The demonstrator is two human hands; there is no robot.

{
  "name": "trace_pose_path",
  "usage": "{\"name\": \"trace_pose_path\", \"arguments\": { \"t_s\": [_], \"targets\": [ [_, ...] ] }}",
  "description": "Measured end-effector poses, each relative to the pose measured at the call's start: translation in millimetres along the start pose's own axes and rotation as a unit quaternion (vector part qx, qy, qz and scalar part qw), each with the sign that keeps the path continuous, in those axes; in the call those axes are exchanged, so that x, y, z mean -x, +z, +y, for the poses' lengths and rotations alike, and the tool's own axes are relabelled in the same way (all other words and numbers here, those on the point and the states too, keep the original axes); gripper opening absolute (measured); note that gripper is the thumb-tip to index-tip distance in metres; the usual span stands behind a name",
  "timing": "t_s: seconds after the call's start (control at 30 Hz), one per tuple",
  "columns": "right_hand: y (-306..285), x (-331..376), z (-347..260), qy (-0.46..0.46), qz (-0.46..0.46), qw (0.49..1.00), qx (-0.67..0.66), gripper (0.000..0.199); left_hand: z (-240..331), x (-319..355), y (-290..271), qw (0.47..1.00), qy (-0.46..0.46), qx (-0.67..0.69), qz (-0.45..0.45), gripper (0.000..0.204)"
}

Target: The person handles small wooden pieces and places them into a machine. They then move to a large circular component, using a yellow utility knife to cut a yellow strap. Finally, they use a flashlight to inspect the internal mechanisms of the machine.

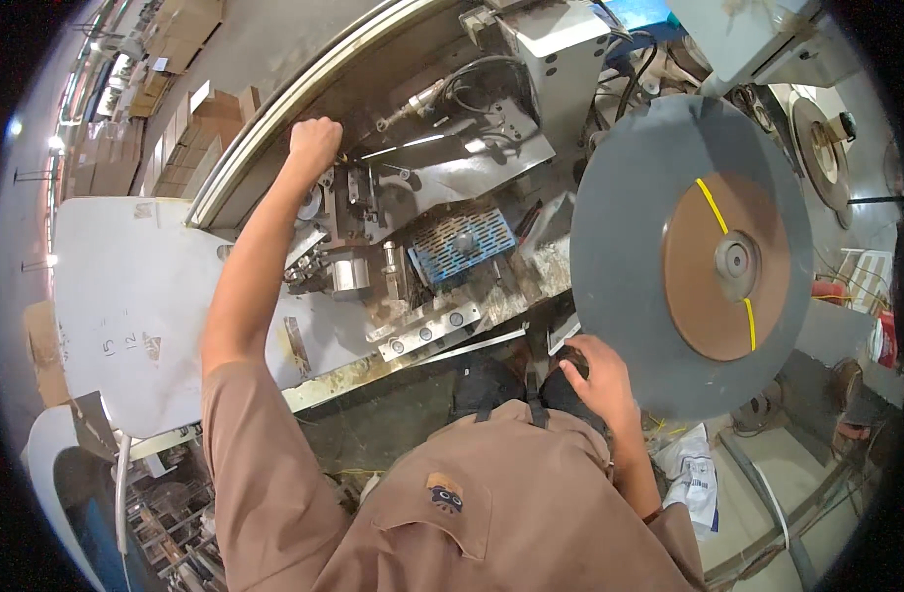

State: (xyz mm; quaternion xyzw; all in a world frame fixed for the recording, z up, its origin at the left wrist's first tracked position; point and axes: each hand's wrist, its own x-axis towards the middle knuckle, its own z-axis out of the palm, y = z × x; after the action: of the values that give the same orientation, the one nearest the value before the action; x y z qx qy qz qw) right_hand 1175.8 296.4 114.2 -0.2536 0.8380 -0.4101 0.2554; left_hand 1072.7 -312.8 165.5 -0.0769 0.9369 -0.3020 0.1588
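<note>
Left hand (317, 141) curled fist-like beyond the metal mechanism (351, 202), perhaps for steadying (grip hidden; cannot tell what, if anything, it pinches). Mechanism sits left of the blue slotted tray (450, 270). Right hand (602, 380) loosely spread, near the grey disc (625, 266), upright presumably for turning.

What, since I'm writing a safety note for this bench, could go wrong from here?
The closed left hand is beside the metal mechanism, so it might get pinched if parts there move. The right hand is near the lower edge of the large grey disc and could be brushed if that turns.
</note>
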Motion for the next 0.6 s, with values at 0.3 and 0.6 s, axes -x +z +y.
{"name": "trace_pose_path", "arguments": {
  "t_s": [0.3,0.6],
  "targets": [
    [-56,3,37,0.052,0.03,0.998,-0.032,0.032,-21,34,-9,0.942,-0.14,0.303,-0.033,0.035],
    [-75,-8,43,0.039,0.032,0.999,-0.021,0.03,15,109,-78,0.914,-0.31,0.263,0.006,0.037]
  ]
}}
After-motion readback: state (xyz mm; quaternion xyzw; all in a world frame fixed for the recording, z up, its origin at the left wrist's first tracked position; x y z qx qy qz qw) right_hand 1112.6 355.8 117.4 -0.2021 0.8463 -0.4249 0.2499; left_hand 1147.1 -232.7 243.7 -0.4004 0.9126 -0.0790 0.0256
